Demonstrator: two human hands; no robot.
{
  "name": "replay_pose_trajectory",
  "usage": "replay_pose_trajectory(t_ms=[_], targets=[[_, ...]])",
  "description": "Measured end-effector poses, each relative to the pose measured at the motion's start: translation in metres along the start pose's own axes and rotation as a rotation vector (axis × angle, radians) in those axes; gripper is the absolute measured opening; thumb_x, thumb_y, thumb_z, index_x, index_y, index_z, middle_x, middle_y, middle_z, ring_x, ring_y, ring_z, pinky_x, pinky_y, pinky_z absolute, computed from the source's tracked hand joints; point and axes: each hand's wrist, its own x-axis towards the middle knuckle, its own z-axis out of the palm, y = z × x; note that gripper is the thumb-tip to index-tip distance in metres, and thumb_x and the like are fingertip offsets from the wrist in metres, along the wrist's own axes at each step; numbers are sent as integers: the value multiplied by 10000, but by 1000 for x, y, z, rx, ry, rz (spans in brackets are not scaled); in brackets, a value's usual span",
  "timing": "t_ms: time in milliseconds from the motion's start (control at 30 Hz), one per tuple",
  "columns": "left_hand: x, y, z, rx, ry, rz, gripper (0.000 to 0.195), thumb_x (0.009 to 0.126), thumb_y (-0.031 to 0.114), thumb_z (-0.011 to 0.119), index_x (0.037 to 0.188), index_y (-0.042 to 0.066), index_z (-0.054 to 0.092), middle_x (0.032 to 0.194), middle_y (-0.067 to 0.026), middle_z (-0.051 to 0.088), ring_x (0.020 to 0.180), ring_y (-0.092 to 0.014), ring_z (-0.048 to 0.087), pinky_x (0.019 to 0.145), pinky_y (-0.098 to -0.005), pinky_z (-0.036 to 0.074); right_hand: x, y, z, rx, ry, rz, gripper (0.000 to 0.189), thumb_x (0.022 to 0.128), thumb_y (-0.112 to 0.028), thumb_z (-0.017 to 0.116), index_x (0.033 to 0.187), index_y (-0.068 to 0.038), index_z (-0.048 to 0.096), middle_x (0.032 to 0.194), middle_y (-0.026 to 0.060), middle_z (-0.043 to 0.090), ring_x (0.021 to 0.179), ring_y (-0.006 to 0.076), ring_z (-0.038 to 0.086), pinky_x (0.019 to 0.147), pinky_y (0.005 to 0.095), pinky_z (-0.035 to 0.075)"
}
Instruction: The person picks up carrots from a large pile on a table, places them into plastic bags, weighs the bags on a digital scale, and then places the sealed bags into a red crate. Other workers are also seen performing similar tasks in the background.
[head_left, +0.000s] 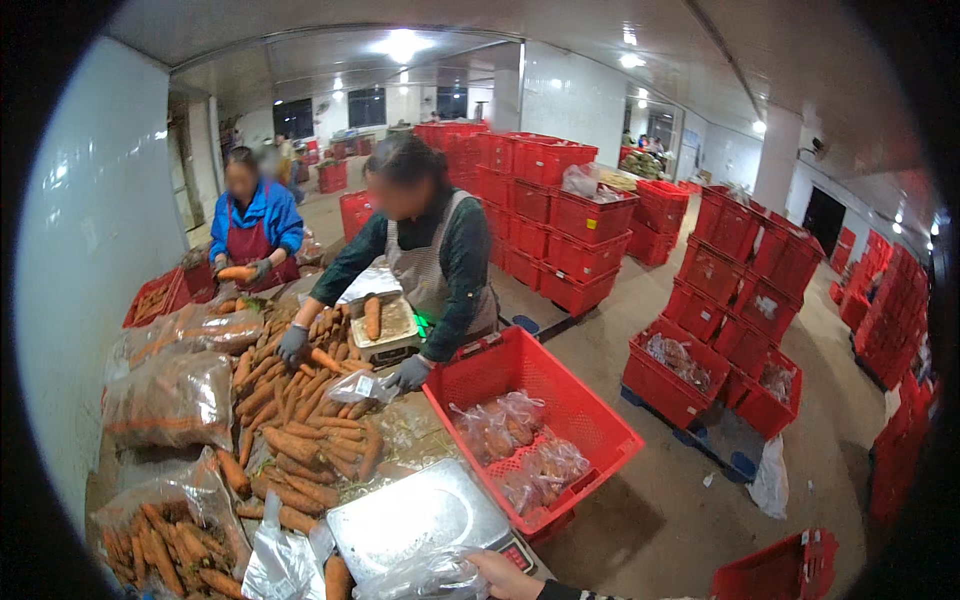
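Observation:
My right hand (504, 576) comes in from the bottom edge, its fingers closed on a clear plastic bag (424, 576). I cannot tell whether the bag has anything in it. My left hand is out of view. Just beyond the bag lies the bare metal platform of a weighing scale (416, 517), its lit display beside my fingers. Left of the scale are a single carrot (337, 577) and a stack of plastic bags (279, 559). A big heap of loose carrots (300, 450) spreads over the table behind them.
A red plastic crate (600, 469) holding bagged carrots stands right of the scale. Filled sacks (169, 397) line the left side. Across the heap, a gloved co-worker (431, 247) reaches into the carrots beside a second scale (386, 330). Another person (255, 225) holds a carrot. Stacked crates (739, 292) stand to the right.

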Motion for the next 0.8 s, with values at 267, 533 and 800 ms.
replay_pose_trajectory(t_ms=[267, 533, 800], targets=[[4, 6, 4, 29, -77, -19, 693, 797, 407, 705, 1245, -62, 461, 973, -197, 578, 899, -311, 605, 764, -393, 495, 2, 12, -18, -110, 2, -112, 235, 953, -170, 528, 1122, -60, 650, 1000, 40, 667, 905, 148, 618, 780, 310, 512], [5, 9, 6, 19, -108, -53, 758, 774, 426, 730, 1265, -69, 434, 982, -187, 568, 905, -304, 601, 771, -391, 497, 20, 25, -59, -34, 85, -153, 236, 957, -187, 522, 1116, -69, 650, 1005, 36, 662, 939, 152, 623, 786, 308, 506], [1, 8, 1, 9, -129, -79, 823, 750, 445, 755, 1284, -76, 406, 991, -177, 557, 910, -297, 597, 777, -389, 499, 21, 23, -56, -20, 68, -155, 184, 945, -155, 534, 1042, -72, 667, 887, 25, 652, 807, 140, 613, 696, 286, 499]])
